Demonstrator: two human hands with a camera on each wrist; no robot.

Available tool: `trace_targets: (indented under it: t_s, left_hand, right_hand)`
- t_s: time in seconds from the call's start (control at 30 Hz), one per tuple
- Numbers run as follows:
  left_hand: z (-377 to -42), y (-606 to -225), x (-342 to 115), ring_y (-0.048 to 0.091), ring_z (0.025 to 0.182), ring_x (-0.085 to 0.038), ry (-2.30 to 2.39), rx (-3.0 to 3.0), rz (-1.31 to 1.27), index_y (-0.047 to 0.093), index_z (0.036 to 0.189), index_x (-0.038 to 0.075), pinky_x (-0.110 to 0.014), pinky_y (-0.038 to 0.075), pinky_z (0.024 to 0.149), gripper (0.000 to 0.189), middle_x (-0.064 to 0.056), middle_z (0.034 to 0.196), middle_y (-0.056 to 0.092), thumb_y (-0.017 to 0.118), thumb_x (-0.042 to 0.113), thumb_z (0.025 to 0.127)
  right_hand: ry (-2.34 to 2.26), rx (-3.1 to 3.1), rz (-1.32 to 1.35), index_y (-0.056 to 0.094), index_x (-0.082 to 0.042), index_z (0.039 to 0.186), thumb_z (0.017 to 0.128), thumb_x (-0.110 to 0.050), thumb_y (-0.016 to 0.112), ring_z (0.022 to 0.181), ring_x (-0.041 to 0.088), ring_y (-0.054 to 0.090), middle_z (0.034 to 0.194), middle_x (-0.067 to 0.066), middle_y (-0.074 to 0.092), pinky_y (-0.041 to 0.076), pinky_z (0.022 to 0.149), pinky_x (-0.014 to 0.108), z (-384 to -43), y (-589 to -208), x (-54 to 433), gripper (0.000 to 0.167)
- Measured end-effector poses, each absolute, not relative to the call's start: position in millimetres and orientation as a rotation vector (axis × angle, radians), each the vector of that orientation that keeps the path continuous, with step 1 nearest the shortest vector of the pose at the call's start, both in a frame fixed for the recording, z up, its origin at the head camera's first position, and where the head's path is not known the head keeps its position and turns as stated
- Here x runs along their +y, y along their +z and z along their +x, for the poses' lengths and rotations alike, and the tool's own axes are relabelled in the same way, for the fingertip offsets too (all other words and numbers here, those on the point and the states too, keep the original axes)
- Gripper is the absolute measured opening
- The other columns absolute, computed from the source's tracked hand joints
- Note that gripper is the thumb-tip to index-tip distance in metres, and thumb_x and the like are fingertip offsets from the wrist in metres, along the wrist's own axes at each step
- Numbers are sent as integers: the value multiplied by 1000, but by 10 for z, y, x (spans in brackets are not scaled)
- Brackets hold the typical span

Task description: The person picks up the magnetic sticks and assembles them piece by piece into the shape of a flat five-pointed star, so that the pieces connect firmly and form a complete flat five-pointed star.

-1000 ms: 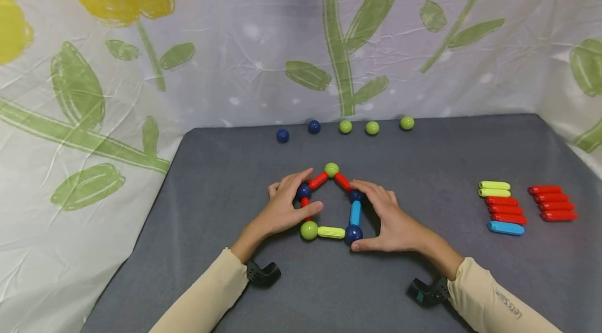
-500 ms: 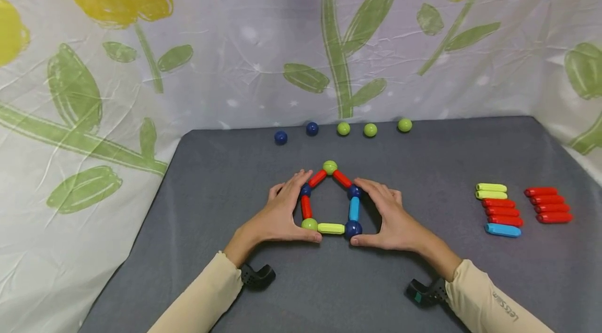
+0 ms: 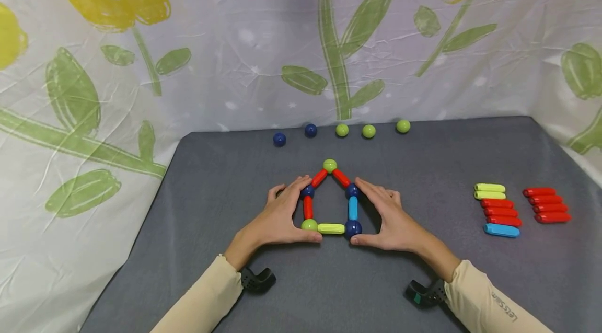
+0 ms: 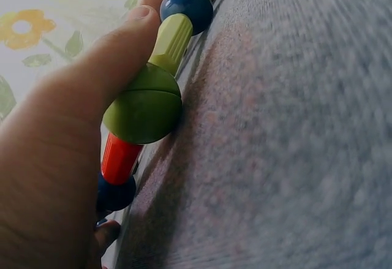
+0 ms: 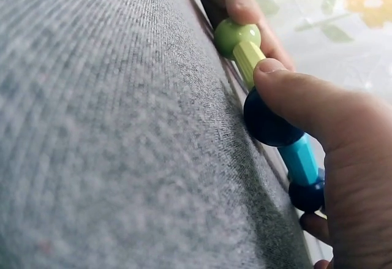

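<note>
A house-shaped frame of magnetic building sticks and balls lies flat on the grey table, with a green ball (image 3: 330, 165) at its peak. Two red sticks slope down from there to blue balls. My left hand (image 3: 277, 216) grips the left side, its thumb along the lower green ball (image 4: 144, 106) and its fingertips at the upper blue ball (image 3: 308, 191). Opposite it, my right hand (image 3: 392, 218) spans the light-blue stick (image 5: 299, 159), thumb on the lower blue ball (image 5: 269, 119) and fingertips by the upper one. Between the thumbs runs a yellow-green stick (image 3: 331, 229).
Loose blue balls (image 3: 279, 139) and green balls (image 3: 369, 131) line the table's back edge. At the right lie a stack of yellow, red and blue sticks (image 3: 500, 213) and a row of red sticks (image 3: 551, 207). A flower-print cloth (image 3: 211, 61) hangs behind.
My left thumb has moved down from the red stick to the lower green ball. The frame's left side has shifted slightly and looks straighter. My right hand stays about where it was.
</note>
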State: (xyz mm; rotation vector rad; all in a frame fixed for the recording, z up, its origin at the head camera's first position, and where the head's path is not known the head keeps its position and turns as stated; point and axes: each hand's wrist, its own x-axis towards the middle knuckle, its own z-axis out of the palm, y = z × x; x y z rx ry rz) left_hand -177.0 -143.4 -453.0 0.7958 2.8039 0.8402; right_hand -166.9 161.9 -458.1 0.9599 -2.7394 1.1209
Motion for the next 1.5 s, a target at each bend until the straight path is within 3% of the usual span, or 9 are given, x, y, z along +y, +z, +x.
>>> trace_targets:
  t_s: [0.5, 1.5]
  left_hand:
    - [-1747, -4558, -1405, 18, 159, -19, 813, 2819, 887, 17, 164, 22, -59, 10, 121, 119, 0, 170, 23, 70, 80, 74]
    - [-1753, -4575, -1417, 20, 158, -20, 820, 2845, 856, 18, 163, 27, -56, 10, 120, 118, 3, 169, 26, 67, 83, 72]
  right_hand:
    - [1126, -2738, 995, 27, -10, 161, 70, -50, 91, 143, 30, 40, 165, 11, 34, 22, 104, 49, -1661, -4589, 1629, 118]
    - [1140, -2720, 1015, 29, -10, 160, 70, -49, 90, 142, 31, 40, 164, 11, 35, 21, 105, 52, -1671, -4570, 1608, 116]
